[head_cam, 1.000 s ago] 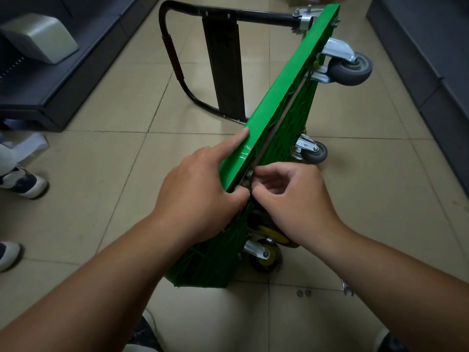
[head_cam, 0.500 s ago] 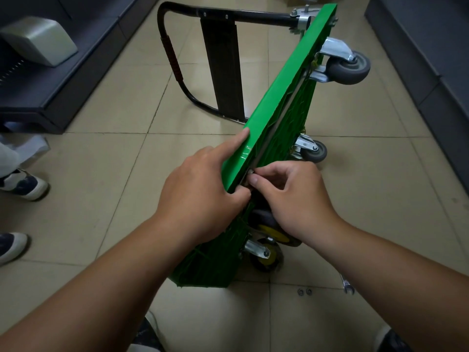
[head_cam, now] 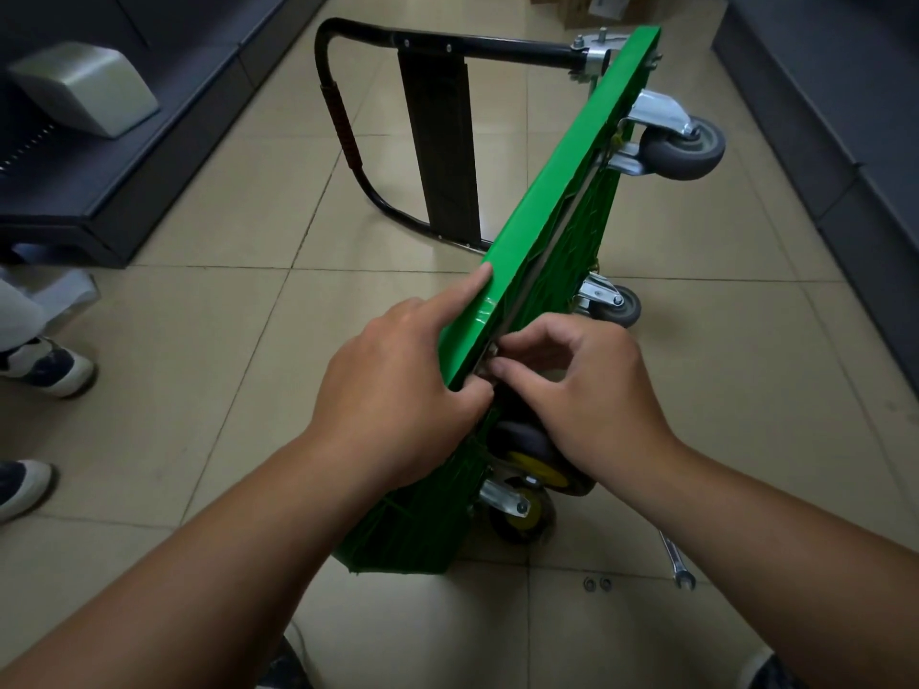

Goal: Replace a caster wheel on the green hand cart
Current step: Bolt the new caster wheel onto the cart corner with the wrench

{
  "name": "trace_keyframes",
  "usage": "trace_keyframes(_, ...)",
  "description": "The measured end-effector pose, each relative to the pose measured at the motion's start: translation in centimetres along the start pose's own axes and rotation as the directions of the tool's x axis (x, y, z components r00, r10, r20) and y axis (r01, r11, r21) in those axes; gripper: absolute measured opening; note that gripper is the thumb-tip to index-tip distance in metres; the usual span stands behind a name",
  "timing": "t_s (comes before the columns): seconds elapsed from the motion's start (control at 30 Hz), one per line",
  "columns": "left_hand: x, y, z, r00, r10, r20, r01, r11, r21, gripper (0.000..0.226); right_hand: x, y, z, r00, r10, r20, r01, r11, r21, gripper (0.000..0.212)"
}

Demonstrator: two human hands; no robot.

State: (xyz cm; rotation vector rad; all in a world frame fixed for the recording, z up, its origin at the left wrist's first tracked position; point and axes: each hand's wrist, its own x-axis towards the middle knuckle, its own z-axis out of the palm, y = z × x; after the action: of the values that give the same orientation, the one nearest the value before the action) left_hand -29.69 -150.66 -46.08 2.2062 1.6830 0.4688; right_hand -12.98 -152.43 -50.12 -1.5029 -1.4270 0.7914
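- Steel-coloured fastener [head_cam: 490, 359] pinched between the thumb and curled fingertips of the right hand [head_cam: 587, 395], at the rim of the deck; too small to tell nut from bolt head.
- Just to the left of that pinch, gripping the same rim with the left hand [head_cam: 398, 390]: forefinger laid straight along the top face, thumb tucked under, nearly touching the right fingertips.
- Set against a second ago, hardly any change: both hands held in place, with only a slight re-set of the right fingertips on the fastener. Probably finger-turning, a little thread at a time.
- Directly beneath the right palm, yellow-hubbed caster [head_cam: 539, 469] sitting against the underside of the green hand cart [head_cam: 572, 181], itself tipped up on one long edge on the tiled floor [head_cam: 224, 315]. Lower caster [head_cam: 519, 514] just below it, close to the tiles.
- Farther out past the fingertips, grey casters [head_cam: 689, 146] along the same underside, and the black handle [head_cam: 477, 44] off to the left.
- Back behind the right wrist, lying on the floor: wrench [head_cam: 677, 564] and two small rings [head_cam: 597, 584], both untouched. Likely means the mounting is only partly done, with wrench tightening not yet begun.
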Motion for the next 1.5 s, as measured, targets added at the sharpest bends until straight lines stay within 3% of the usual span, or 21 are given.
trace_keyframes(0.13, 0.0, 0.0, 0.0, 1.000, 0.020, -0.008, -0.020, 0.999, 0.025, 0.088, 0.2, -0.2, 0.2, 0.995, 0.093, 0.019, -0.095, 0.984, 0.148, 0.020)
trace_keyframes(0.3, 0.0, 0.2, -0.1, 1.000, 0.021, -0.009, -0.020, 0.999, 0.032, 0.087, 0.5, -0.2, 0.3, 0.960, 0.267, 0.080, -0.277, 0.893, 0.356, 0.010)
trace_keyframes(0.37, -0.1, 0.2, -0.2, 1.000, 0.019, -0.003, -0.019, 0.999, 0.029, 0.087, 0.5, -0.2, 0.3, 0.971, 0.232, 0.062, -0.240, 0.921, 0.306, 0.011)
trace_keyframes(0.47, -0.1, 0.4, -0.2, 1.000, 0.002, 0.000, -0.002, 1.000, 0.016, 0.089, 0.3, -0.2, -0.2, 0.998, 0.037, 0.043, -0.037, 0.999, 0.005, 0.011)
trace_keyframes(0.57, 0.0, 0.4, -0.1, 0.999, -0.047, -0.002, 0.047, 0.999, 0.016, 0.092, 0.2, -0.3, -0.6, 0.978, -0.163, 0.129, 0.195, 0.934, -0.301, 0.008)
trace_keyframes(0.63, 0.0, 0.5, 0.0, 1.000, -0.021, -0.006, 0.021, 1.000, 0.019, 0.080, 0.2, -0.3, -0.5, 0.965, -0.204, 0.164, 0.251, 0.894, -0.372, 0.012)
trace_keyframes(0.73, 0.0, 0.6, -0.1, 1.000, 0.006, -0.011, -0.006, 1.000, 0.018, 0.067, 0.3, -0.3, -0.3, 0.973, -0.183, 0.142, 0.221, 0.914, -0.339, 0.010)
trace_keyframes(0.87, 0.0, 0.8, 0.0, 1.000, 0.010, -0.008, -0.009, 0.999, 0.048, 0.068, 0.5, 0.1, 0.0, 0.996, -0.006, 0.085, 0.025, 0.973, -0.230, 0.023)
trace_keyframes(0.97, 0.1, 0.7, -0.1, 1.000, 0.005, -0.002, -0.005, 0.999, 0.045, 0.067, 1.3, 0.2, -0.1, 0.988, 0.091, 0.122, -0.072, 0.985, -0.156, 0.022)
trace_keyframes(1.13, 0.2, 0.6, -0.1, 1.000, -0.001, -0.025, 0.002, 0.999, 0.033, 0.064, 1.3, 0.0, -0.2, 0.993, 0.090, 0.082, -0.088, 0.996, -0.018, 0.004)
trace_keyframes(1.23, 0.2, 0.6, -0.2, 1.000, 0.005, -0.030, -0.004, 1.000, 0.022, 0.058, 0.8, -0.2, -0.3, 0.989, 0.093, 0.111, -0.098, 0.994, 0.043, 0.010)
trace_keyframes(1.5, 0.1, 0.9, -0.1, 0.999, 0.012, -0.030, -0.011, 0.999, 0.053, 0.066, 0.8, -0.1, 0.0, 0.988, 0.136, 0.075, -0.129, 0.987, -0.097, 0.014)
